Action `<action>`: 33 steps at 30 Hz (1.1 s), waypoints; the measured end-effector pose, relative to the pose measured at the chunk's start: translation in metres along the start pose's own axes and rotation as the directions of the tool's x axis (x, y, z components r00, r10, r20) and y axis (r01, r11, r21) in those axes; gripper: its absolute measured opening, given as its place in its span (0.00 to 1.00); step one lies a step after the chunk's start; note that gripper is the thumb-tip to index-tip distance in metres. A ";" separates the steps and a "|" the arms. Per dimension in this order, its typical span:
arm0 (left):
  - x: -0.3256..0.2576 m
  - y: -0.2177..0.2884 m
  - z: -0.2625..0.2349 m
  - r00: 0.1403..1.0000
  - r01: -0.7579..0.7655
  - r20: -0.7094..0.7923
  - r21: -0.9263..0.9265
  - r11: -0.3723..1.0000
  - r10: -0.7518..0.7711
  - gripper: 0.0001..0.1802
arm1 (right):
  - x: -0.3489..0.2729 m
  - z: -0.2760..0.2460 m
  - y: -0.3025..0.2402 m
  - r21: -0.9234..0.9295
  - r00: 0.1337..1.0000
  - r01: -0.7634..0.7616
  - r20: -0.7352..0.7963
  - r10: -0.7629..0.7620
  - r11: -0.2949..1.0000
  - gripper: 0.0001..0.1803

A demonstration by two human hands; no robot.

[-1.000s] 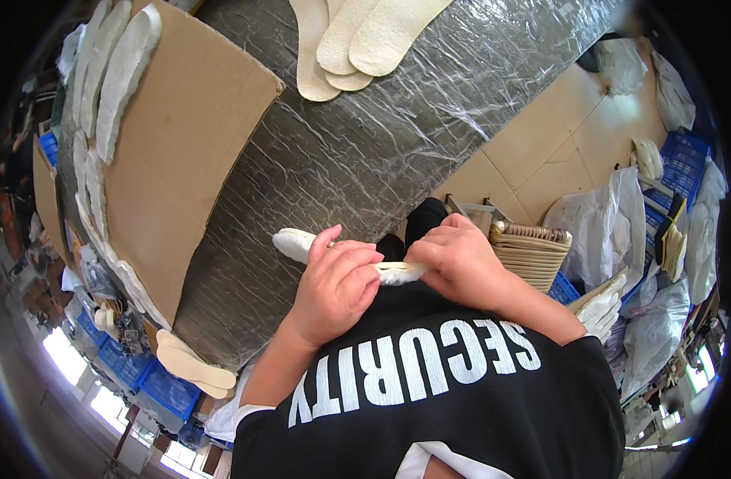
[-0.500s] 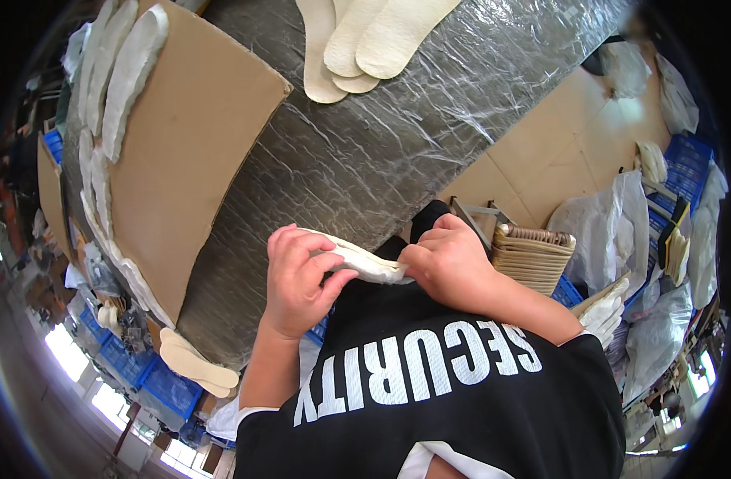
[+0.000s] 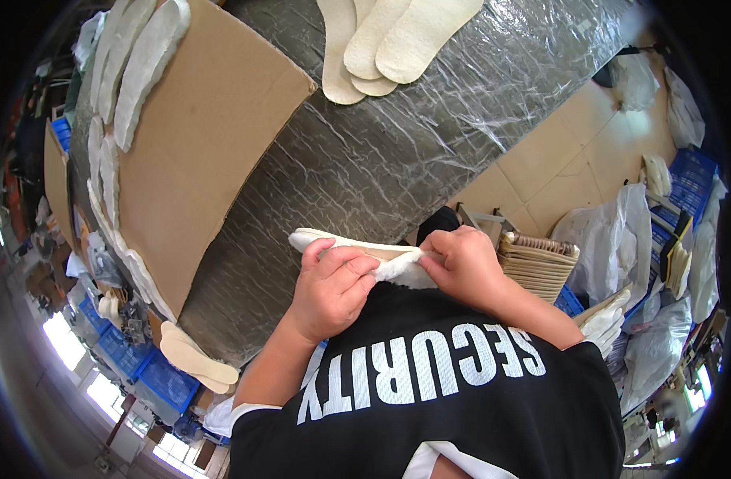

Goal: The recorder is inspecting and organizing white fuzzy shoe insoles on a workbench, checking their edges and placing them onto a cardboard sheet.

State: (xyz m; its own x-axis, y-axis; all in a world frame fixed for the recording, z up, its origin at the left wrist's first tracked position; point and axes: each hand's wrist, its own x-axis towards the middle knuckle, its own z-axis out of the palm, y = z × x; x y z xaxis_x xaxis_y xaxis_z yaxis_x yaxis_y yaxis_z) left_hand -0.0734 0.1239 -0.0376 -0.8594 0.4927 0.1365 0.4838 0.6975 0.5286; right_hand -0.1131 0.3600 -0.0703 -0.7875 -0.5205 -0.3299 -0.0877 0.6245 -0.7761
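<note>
From the head camera we see our left hand (image 3: 331, 289) and right hand (image 3: 461, 267) close to our chest, each with its grip clenched on the same fleecy white insole (image 3: 357, 249), which spans between them above the near edge of the foil-wrapped desk (image 3: 429, 152). Three more insoles (image 3: 397, 40) lie fanned at the desk's far edge. A cardboard sheet (image 3: 198, 152) covers its left side.
</note>
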 end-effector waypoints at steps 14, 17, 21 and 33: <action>0.024 0.000 0.000 0.971 0.236 0.058 -0.124 0.964 -0.231 0.10 | 0.004 -0.006 0.003 -0.039 0.970 0.241 0.026 -0.240 0.970 0.10; 0.025 0.004 -0.002 0.970 0.236 0.078 -0.087 0.968 -0.229 0.11 | 0.003 -0.008 0.005 -0.030 0.972 0.236 0.018 -0.235 0.971 0.10; 0.030 0.007 -0.006 0.966 0.215 0.164 -0.093 0.972 -0.198 0.11 | 0.000 -0.006 0.007 -0.012 0.981 0.187 0.048 -0.186 0.982 0.10; 0.026 0.006 0.009 0.980 0.195 0.056 -0.128 0.972 -0.189 0.08 | 0.006 -0.022 0.005 0.024 0.951 0.259 0.168 -0.259 0.966 0.12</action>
State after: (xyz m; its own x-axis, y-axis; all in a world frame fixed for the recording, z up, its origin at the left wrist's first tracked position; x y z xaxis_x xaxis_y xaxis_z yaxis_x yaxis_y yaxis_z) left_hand -0.0916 0.1455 -0.0384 -0.9248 0.3803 -0.0134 0.2815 0.7075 0.6482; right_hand -0.1315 0.3730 -0.0647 -0.6238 -0.7548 -0.2030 -0.2742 0.4546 -0.8475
